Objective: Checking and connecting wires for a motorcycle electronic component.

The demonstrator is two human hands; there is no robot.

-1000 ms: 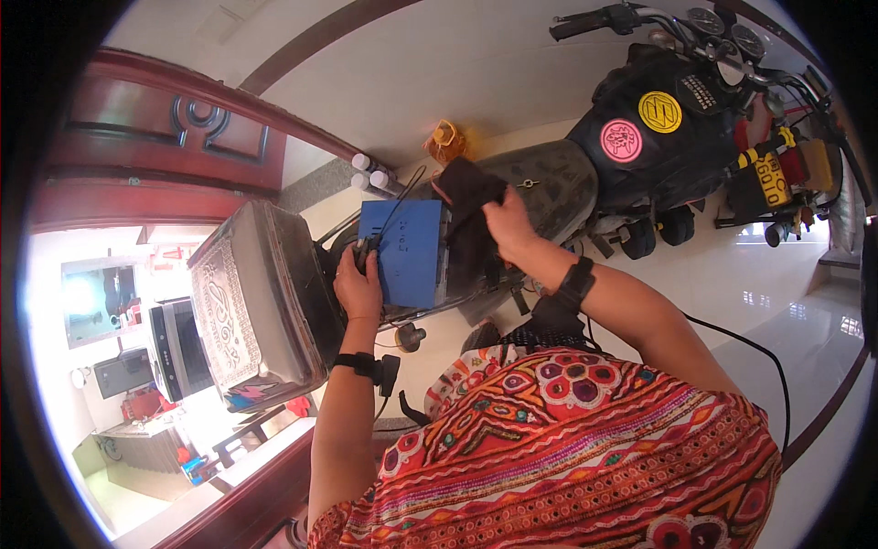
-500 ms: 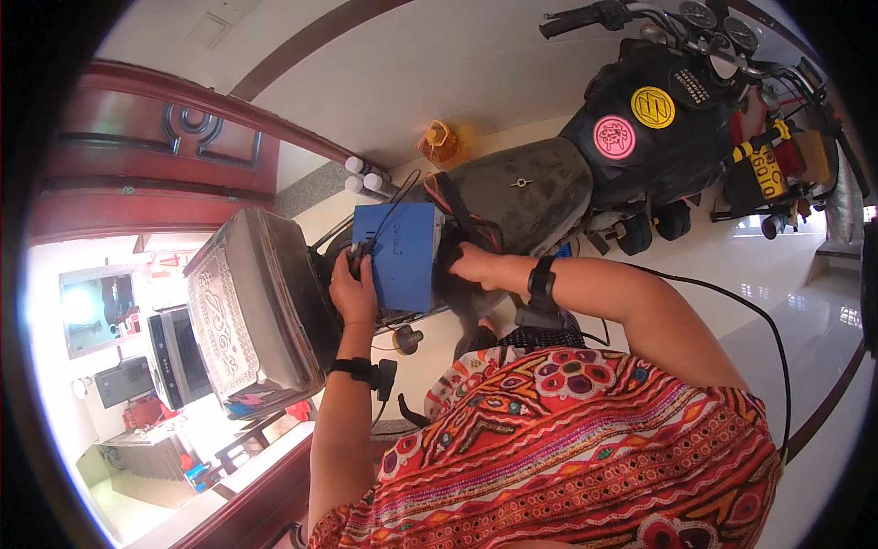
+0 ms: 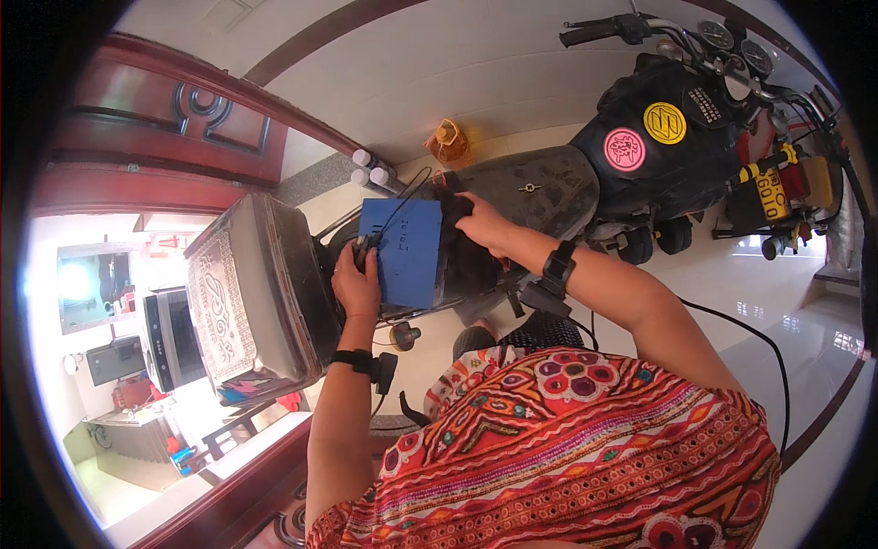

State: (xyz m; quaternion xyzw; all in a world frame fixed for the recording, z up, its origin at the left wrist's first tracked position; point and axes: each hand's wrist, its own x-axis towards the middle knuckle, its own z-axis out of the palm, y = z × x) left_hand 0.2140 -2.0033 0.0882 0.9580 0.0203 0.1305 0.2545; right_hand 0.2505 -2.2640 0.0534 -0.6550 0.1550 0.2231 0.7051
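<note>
A flat blue box [image 3: 412, 265] with handwriting on its top lies across the rear of the motorcycle seat [image 3: 553, 188]. At its left edge my left hand [image 3: 355, 285] is closed, thumb and fingers pinching a small dark connector [image 3: 366, 245]. From there a thin black cable [image 3: 410, 196] loops up over the box. My right hand [image 3: 482, 225] grips a dark, soft-looking piece, perhaps cloth [image 3: 452, 207], along the box's right side. Its fingertips are partly hidden in the dark material.
Left of the box stands a grey top case [image 3: 274, 293] with a patterned cover. An orange-yellow bottle [image 3: 450, 145] and several white-capped containers [image 3: 370, 167] are by the wall. The tank bag [image 3: 658, 137] and handlebar [image 3: 631, 29] are to the right. A black cable [image 3: 759, 329] trails at right.
My right hand has moved up and away from me along the box's right side, with the dark material in it. Red wires beside the box are now mostly covered. My left hand keeps its hold.
</note>
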